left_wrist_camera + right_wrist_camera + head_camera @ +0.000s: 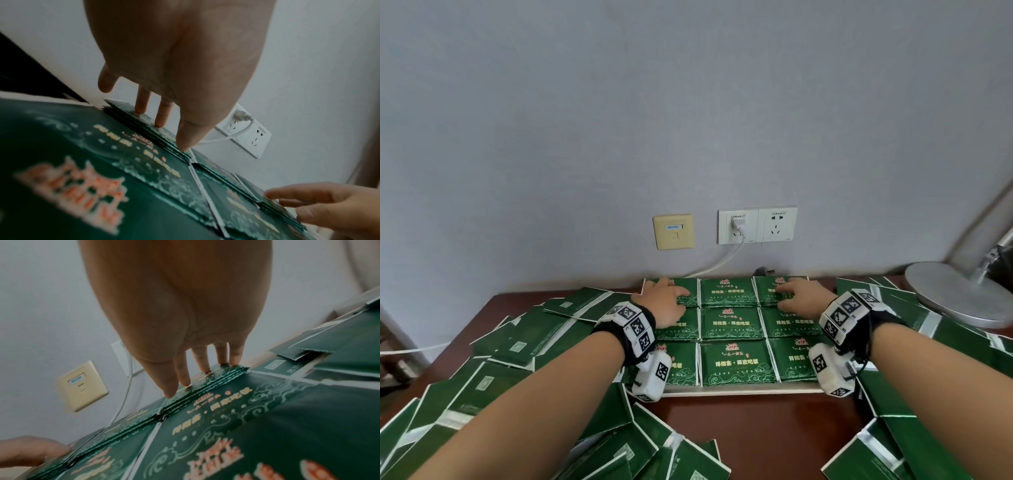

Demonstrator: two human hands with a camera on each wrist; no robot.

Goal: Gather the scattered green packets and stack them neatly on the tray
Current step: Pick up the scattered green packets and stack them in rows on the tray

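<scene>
Both hands lie flat-fingered, gripping nothing — left hand [666,301] and right hand [803,296] pressing the tray's [739,389] far stacks [729,291]. Press evenly — nudge edges flush, not sideways.

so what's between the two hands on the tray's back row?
The middle back stack of green packets, untouched, lies between the left hand and right hand. The head view shows it best.

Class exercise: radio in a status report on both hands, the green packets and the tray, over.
Left hand and right hand open, fingertips pressing the far-row stacks. Packets gridded three by three on tray. Loose packets crowd both sides; nothing blocking.
</scene>
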